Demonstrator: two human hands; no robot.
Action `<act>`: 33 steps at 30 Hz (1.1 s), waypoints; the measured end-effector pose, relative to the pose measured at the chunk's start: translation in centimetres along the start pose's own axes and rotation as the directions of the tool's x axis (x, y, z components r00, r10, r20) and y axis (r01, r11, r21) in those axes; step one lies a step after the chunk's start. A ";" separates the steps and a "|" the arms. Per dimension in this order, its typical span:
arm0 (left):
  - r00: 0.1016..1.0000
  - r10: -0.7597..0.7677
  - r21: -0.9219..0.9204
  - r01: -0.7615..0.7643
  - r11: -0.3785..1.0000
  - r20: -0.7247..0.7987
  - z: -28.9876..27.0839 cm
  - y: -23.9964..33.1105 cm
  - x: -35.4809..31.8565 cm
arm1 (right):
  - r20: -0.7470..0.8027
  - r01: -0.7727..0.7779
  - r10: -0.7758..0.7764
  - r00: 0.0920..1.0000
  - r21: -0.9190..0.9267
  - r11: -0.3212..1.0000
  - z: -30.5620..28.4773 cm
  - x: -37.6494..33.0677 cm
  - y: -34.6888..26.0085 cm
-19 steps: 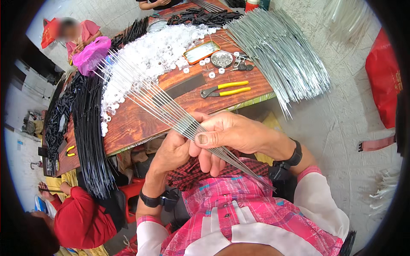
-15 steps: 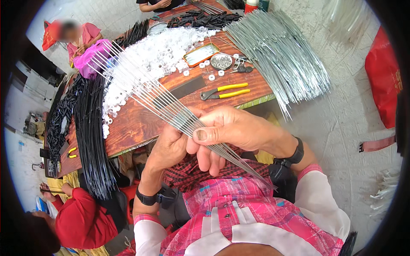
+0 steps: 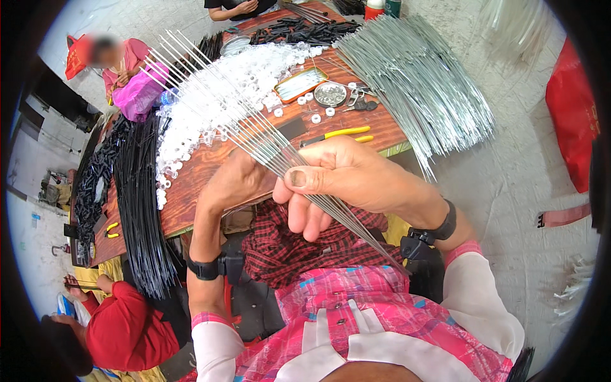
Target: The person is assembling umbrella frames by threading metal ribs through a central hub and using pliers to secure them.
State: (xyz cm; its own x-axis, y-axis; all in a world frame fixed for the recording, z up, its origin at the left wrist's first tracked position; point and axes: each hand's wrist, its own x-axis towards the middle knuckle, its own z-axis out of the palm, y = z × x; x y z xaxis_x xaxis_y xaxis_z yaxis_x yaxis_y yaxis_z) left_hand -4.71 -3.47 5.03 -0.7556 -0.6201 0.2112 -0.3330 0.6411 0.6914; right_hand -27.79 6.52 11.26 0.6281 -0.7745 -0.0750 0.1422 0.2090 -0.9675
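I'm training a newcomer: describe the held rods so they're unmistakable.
Find the reddish wooden table. By its near edge, the person's right hand pinches thin silver rods. They fan out in mid-air, unlike the silver heap lying on the table.

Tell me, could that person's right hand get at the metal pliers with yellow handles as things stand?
Probably, though not freely: the yellow-handled metal pliers appear just beyond the right hand, which partly hides them, but that hand is taken up gripping thin, silvery metal rods.

Bright overall, fisheye dist. + blk vignette @ edges
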 end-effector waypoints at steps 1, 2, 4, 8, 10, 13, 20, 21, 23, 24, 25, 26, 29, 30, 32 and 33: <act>0.998 -0.059 0.101 0.062 0.993 -0.030 0.0 -2.6 0.8 | 0.003 -0.002 0.002 1.000 0.000 1.000 0.0 0.5 0.6; 0.997 -0.064 0.098 0.067 0.993 -0.031 0.0 -3.5 1.9 | -0.047 0.040 -0.042 0.998 -0.048 0.998 -0.2 1.3 1.7; 0.956 0.184 0.215 -0.136 0.967 -0.226 -0.1 -4.7 3.7 | -0.099 0.079 -0.089 0.991 -0.101 0.992 -0.7 2.8 3.8; 0.979 0.017 0.324 0.050 0.945 -0.201 3.2 -9.2 3.3 | -0.237 0.069 -0.095 0.967 -0.116 0.991 -2.0 5.8 9.4; 0.957 -0.061 0.110 0.096 0.989 -0.285 4.2 -11.4 2.0 | -0.194 0.019 -0.032 0.981 -0.067 0.998 -1.9 6.4 11.8; 0.967 0.122 0.410 -0.021 0.912 -0.222 3.7 -12.0 1.9 | -0.200 0.039 -0.039 0.979 -0.006 0.999 -1.5 6.0 14.3; 0.969 -0.016 0.130 0.049 0.990 -0.246 2.6 -11.9 2.1 | -0.249 0.112 -0.170 0.953 -0.229 0.967 -1.5 5.7 22.3; 0.978 0.032 0.215 0.013 0.977 -0.208 2.9 -11.6 2.4 | -0.274 0.085 -0.181 0.944 -0.330 0.940 -1.9 5.8 23.8; 0.975 0.091 0.352 -0.015 0.936 -0.201 3.8 -12.2 2.0 | -0.258 0.061 -0.218 0.941 -0.507 0.860 -2.6 6.5 26.2; 0.972 0.151 0.484 -0.045 0.874 -0.182 4.2 -12.7 1.7 | -0.260 0.055 -0.210 0.942 -0.500 0.865 -3.2 7.1 27.6; 0.984 0.084 0.385 -0.018 0.923 -0.155 4.6 -12.7 1.6 | -0.255 0.061 -0.265 0.930 -0.602 0.796 -3.9 7.4 28.9; 0.986 0.077 0.375 -0.017 0.927 -0.147 4.6 -12.8 1.7 | -0.242 0.063 -0.317 0.917 -0.696 0.715 -4.5 7.8 30.2; 0.976 0.143 0.535 -0.034 0.844 -0.163 4.4 -11.0 2.1 | -0.258 0.048 -0.276 0.926 -0.644 0.764 -5.2 8.1 32.4; 0.978 0.132 0.532 -0.026 0.847 -0.162 4.1 -10.8 2.0 | -0.260 0.040 -0.261 0.930 -0.632 0.774 -5.0 8.3 32.0; 0.982 0.116 0.549 -0.016 0.835 -0.148 3.7 -10.8 1.2 | -0.233 0.042 -0.240 0.943 -0.630 0.775 -4.3 8.5 30.7; 0.964 0.139 0.541 0.006 0.841 -0.226 3.6 -11.1 0.8 | -0.216 0.041 -0.230 0.949 -0.640 0.768 -4.0 8.5 30.0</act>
State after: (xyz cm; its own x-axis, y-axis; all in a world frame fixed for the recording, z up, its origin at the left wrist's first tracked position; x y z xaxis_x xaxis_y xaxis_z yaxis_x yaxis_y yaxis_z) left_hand -3.63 -9.42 -4.94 -0.6470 -0.6113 0.4558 -0.5895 0.7801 0.2095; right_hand -21.26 3.77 -19.34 0.3985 -0.9118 0.0994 -0.3547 -0.2531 -0.9001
